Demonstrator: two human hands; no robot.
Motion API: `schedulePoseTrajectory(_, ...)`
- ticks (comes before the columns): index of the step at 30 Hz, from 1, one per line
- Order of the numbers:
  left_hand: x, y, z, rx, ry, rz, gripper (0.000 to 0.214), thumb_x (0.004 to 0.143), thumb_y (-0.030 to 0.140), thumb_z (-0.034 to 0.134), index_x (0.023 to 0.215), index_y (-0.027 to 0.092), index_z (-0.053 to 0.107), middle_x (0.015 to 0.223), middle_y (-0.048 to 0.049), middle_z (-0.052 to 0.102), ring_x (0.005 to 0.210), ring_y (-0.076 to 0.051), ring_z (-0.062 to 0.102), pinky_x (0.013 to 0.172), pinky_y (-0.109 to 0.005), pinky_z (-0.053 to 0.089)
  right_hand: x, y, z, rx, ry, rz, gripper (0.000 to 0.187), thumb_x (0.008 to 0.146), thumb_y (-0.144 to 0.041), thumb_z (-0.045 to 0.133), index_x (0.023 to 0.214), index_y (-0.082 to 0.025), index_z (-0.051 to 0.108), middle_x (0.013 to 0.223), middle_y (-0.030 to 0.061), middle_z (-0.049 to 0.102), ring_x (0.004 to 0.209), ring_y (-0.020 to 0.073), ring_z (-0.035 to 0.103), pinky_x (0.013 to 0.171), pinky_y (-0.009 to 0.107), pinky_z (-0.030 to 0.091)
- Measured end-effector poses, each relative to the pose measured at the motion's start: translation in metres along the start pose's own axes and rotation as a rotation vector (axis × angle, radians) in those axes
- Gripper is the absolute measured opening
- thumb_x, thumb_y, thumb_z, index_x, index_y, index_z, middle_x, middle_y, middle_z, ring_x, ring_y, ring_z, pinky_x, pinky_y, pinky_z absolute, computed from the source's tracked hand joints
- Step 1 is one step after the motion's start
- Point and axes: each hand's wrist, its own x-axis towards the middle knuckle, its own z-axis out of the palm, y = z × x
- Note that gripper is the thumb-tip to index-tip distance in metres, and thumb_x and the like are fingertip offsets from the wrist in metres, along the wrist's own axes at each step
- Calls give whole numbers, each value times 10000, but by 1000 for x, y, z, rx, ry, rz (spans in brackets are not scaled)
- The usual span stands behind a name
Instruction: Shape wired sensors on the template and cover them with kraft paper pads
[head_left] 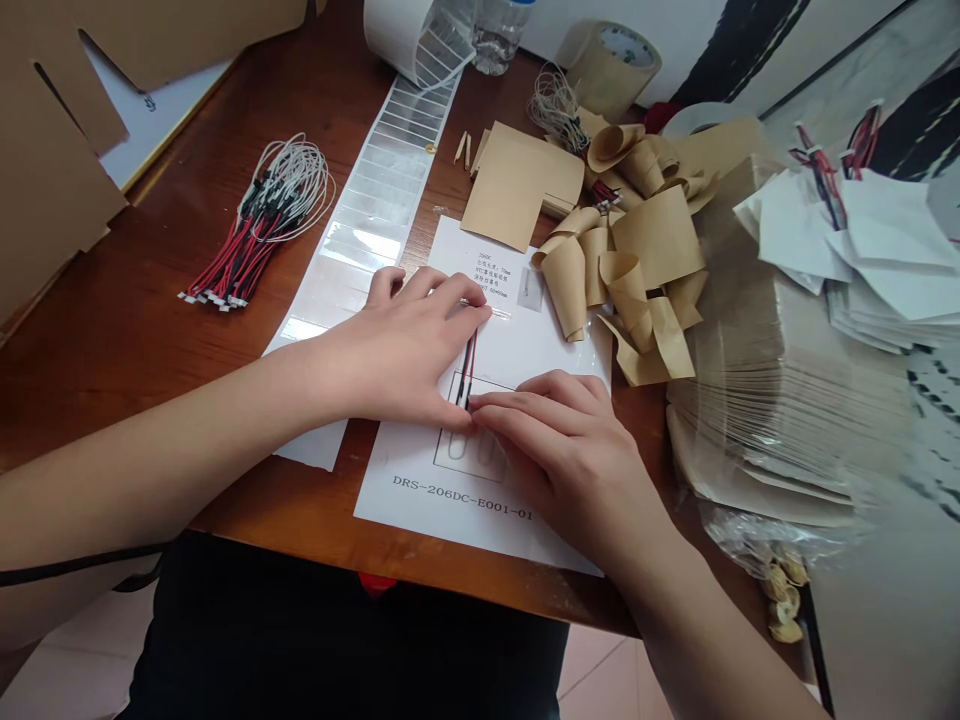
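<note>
A thin red and black wire pair (468, 365) lies on a white printed sheet (525, 350) marked DRS-206DC-E001-01. My left hand (405, 345) rests over the sheet with its fingers stretched flat, pressing the wire's upper part. My right hand (559, 440) lies palm down just below, fingers together and extended, with the fingertips touching the wire's lower end near a drawn outline. Neither hand grips the wire.
A bundle of red, black and white wires (259, 215) lies at the left. A strip of clear labels (375, 200) runs from a roll. Curled brown paper backings (630, 250), a tape roll (611, 65) and stacked bags (787, 400) fill the right. Cardboard (45, 150) stands at far left.
</note>
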Motion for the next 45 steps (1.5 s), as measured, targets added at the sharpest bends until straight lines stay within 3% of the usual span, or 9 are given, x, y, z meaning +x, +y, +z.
schedulePoseTrajectory(11, 0, -1, -1, 4, -18, 5, 850, 790, 678, 626, 1475, 185, 521, 1606, -184, 409, 1449, -423, 310, 1173, -578, 166, -2, 0, -1, -15, -29, 9, 159, 1026, -117, 573, 1046, -230, 684, 1112, 2, 819, 874, 213, 599, 812, 428, 381)
schedulePoseTrajectory(20, 1, 0, -2, 2, -45, -10, 899, 796, 700, 607, 1504, 158, 492, 1608, -190, 392, 1459, -443, 295, 1177, -576, 164, 2, 5, 3, 203, 73, 111, 162, 974, -107, 602, 971, -237, 700, 944, 5, 814, 967, 241, 673, 838, 445, 472)
schedulePoseTrajectory(23, 0, 0, -1, 7, -38, -11, 910, 787, 704, 624, 1502, 158, 492, 1605, -191, 395, 1459, -440, 297, 1176, -582, 166, 3, 6, 1, 281, 116, 142, 160, 961, -113, 616, 960, -242, 710, 1007, 35, 803, 1015, 253, 692, 863, 455, 515)
schedulePoseTrajectory(28, 0, -1, 1, 3, -33, -4, 916, 775, 712, 636, 1491, 157, 502, 1605, -185, 392, 1462, -442, 293, 1173, -586, 176, 3, 6, 0, 202, 164, 182, 132, 962, -133, 628, 959, -224, 723, 976, 65, 765, 915, 232, 693, 805, 431, 532)
schedulePoseTrajectory(45, 0, 1, -1, 18, -50, -16, 887, 805, 686, 583, 1512, 160, 475, 1619, -199, 378, 1477, -439, 280, 1176, -600, 190, 1, 2, 6, 118, 74, 72, 173, 987, -75, 587, 995, -219, 682, 942, 5, 808, 898, 209, 640, 845, 416, 429)
